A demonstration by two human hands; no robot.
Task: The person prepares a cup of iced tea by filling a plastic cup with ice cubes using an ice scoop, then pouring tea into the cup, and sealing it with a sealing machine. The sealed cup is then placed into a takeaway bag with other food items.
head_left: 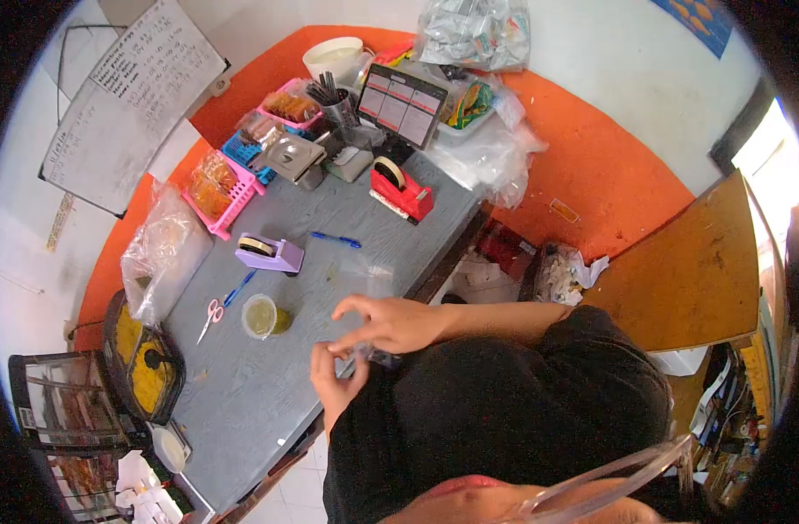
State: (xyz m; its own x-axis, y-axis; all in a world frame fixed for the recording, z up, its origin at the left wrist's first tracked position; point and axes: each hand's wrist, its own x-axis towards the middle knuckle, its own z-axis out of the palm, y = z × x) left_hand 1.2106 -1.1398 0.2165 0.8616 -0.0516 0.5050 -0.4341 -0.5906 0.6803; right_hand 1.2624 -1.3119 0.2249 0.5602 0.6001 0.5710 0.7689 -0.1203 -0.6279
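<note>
Both pinching a small clear plastic piece (364, 352) at the grey counter (242, 393) edge, left hand (334, 380) below, right hand (390, 323) above, near a lidded cup (261, 316).

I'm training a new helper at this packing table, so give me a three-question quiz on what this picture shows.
1. True or false: the scissors with pink handles lie on the grey table.
2. Which tape dispenser stands nearer the small tub of yellow liquid? A) the purple tape dispenser B) the red tape dispenser
3. Fill in: the left hand and right hand meet at the table's ____ edge, pinching something small and clear.

Key: 1 true; 2 A; 3 near.
</note>
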